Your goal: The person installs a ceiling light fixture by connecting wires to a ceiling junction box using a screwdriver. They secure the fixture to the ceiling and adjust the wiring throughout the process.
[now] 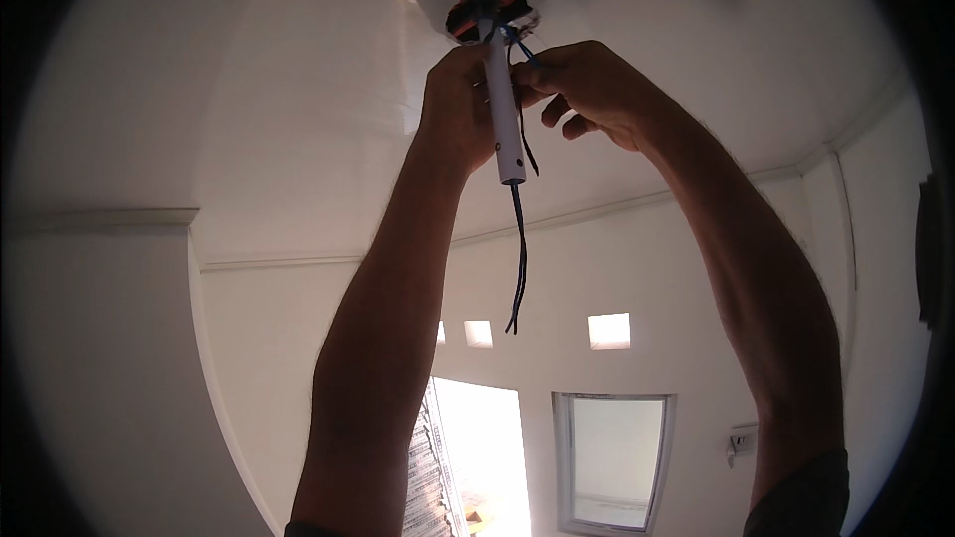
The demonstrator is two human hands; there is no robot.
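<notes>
Overhead, a white tube (506, 134) hangs down from a ragged hole (468, 18) in the ceiling, tilted slightly. My left hand (458, 104) is closed against the tube's upper part, with its fingertips partly hidden behind it. On the other side, my right hand (602, 89) pinches a blue wire (524, 48) between thumb and forefinger, its other fingers loosely curled. A loose black wire (528, 144) dangles beside the tube below my right fingers. From the tube's lower end hangs a pair of dark wires (520, 249). Small holes show near that end.
The white ceiling (279, 109) surrounds the hole. Below are a bright doorway (487, 438), a framed window (617, 447) and small square wall openings (609, 331). A wall fitting (742, 441) sits near my right forearm. A dark object (927, 254) is at the far right.
</notes>
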